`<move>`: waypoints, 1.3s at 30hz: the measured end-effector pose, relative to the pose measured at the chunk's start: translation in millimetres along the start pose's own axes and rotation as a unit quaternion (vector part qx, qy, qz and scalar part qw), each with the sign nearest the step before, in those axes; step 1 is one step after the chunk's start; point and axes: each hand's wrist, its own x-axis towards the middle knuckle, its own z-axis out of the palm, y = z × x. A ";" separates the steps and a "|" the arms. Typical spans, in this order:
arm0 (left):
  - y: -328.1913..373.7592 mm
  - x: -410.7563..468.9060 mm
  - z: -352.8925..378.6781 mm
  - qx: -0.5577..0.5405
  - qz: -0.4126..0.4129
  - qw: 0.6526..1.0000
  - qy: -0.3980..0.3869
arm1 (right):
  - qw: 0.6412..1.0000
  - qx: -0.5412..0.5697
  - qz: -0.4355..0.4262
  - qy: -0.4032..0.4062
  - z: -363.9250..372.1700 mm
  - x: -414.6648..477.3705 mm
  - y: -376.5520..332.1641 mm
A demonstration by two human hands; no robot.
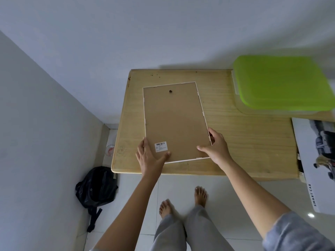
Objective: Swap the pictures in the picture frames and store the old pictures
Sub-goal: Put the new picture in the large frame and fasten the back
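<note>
**Head view: both hands on a face-down frame**

Head camera looks down on a picture frame (175,120) lying back-up on the wooden desk (244,142), its brown backing board showing inside a thin white rim. A white barcode sticker (161,146) sits near the board's near-left corner; its print is too small to read. At the desk's right end lies a car print (315,160) whose margin reads "SMART CAB", though the last letter may be an R.

The left hand (148,156) holds the frame's near-left corner, thumb flat on the board just beside the sticker and fingers along the left edge. The right hand (215,147) grips the near-right corner, thumb on the board and fingers wrapped over the right rim.

A green-lidded box (282,82) stands at the far right of the desk, well apart from the frame. A black bag (97,187) lies on the floor.
</note>
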 end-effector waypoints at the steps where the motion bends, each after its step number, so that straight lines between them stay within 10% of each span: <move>1: -0.7 0.1 -0.9 0.001 0.001 1.000 -0.003 | 1.000 0.016 0.001 0.008 -1.0 2.0 0.3; 17: 20.7 -4.5 -9.4 0.022 0.019 0.999 0.014 | 0.984 0.144 -0.056 0.086 -8.8 -15.4 -26.2; 25: 147.3 33.2 -39.3 -0.103 0.197 0.975 -0.027 | 0.962 0.137 -0.200 0.124 -19.1 -31.8 -82.1; 39: 241.8 46.2 -114.0 -0.162 0.240 0.956 0.048 | 0.809 -0.176 -0.519 0.212 -28.2 -42.3 -163.6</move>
